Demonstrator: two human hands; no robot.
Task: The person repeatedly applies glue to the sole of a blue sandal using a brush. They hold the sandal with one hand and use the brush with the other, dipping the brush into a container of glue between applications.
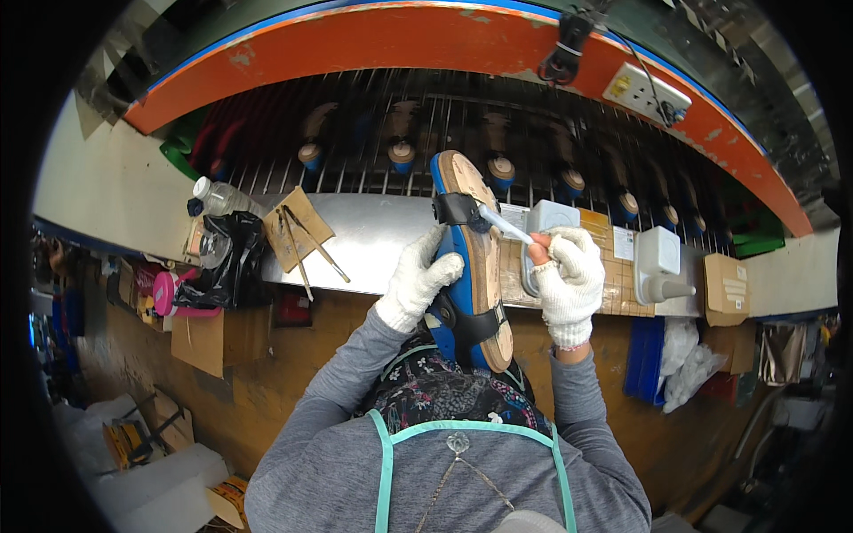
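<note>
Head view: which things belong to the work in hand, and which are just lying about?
In use: blue sandal with tan sole, held by left hand; white brush, held by right hand.

Lying about: plastic bottle, black bag, cardboard with spare brushes, white container.

Single view: head camera, worn by person, looking steeply down and forward over own chest. Fisheye; dark corners, straight edges bowed near rim, orange rail curving across top. Close range: forearms enter from lower edge, left hand and right hand near frame centre, with sandal between them. Bench runs across middle; rack beyond it; floor visible left and right below. No second view, so no shared area.
</note>
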